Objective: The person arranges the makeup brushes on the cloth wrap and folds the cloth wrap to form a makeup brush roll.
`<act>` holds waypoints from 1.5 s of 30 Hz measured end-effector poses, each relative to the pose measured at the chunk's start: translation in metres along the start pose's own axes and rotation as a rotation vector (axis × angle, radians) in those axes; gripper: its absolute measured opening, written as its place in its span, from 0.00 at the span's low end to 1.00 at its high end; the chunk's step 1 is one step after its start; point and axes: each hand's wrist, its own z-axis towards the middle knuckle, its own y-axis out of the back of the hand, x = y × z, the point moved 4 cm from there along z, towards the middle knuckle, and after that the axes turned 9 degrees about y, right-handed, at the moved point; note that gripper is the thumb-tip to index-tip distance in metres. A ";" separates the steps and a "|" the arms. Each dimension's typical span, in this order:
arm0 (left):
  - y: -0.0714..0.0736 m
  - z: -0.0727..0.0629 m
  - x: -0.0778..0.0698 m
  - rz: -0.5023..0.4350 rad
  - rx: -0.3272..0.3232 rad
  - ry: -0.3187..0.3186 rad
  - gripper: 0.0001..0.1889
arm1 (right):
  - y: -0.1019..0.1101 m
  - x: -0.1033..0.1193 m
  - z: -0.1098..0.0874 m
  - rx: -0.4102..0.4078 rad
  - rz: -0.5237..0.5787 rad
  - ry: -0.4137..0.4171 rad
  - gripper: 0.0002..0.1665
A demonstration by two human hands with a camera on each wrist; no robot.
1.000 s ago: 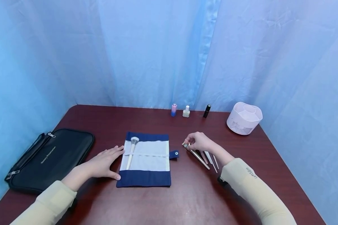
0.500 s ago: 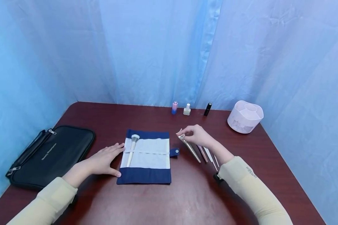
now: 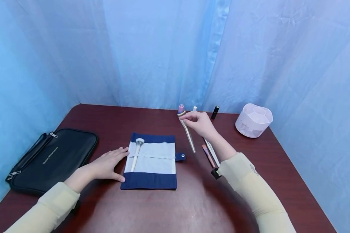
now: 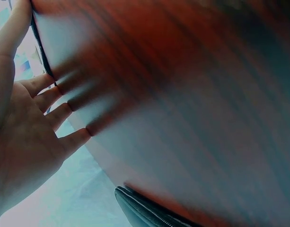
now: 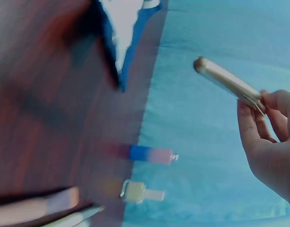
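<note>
A gold-handled makeup brush (image 3: 189, 137) hangs at a slant from my right hand (image 3: 200, 124), raised above the table. Thumb and fingers pinch it near its broad, curved head; in the right wrist view its gold handle (image 5: 230, 81) points away from the fingers. My left hand (image 3: 108, 165) rests with fingers spread at the left edge of an unrolled navy-and-white brush roll (image 3: 150, 182). A white-handled makeup brush (image 3: 135, 158) with a fluffy head lies on the roll, tucked under its elastic strap. The left wrist view shows the left palm (image 4: 26, 127) with straight fingers.
A pink tool (image 3: 208, 156) and white tools (image 3: 212, 152) lie partly hidden under the right forearm. Small bottles, including a pink-and-blue one (image 3: 181, 109), and a black tube (image 3: 215, 112) stand at the back. A white organizer (image 3: 252, 124) is far right, a black zip case (image 3: 55, 161) left.
My right hand has lifted the gold-handled brush off the pile of tools and carried it up, away and slightly left. The left hand stays at the roll's edge.
</note>
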 end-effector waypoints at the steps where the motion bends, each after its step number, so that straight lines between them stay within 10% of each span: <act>1: 0.000 0.000 0.000 -0.002 0.004 0.002 0.54 | 0.000 0.003 0.003 -0.004 0.005 0.011 0.12; 23: -0.003 0.004 -0.006 0.013 0.011 -0.004 0.54 | -0.077 0.013 0.051 0.031 0.467 0.012 0.16; 45: -0.004 0.004 -0.007 0.008 0.015 0.003 0.54 | -0.133 -0.032 0.048 0.032 0.377 -0.075 0.16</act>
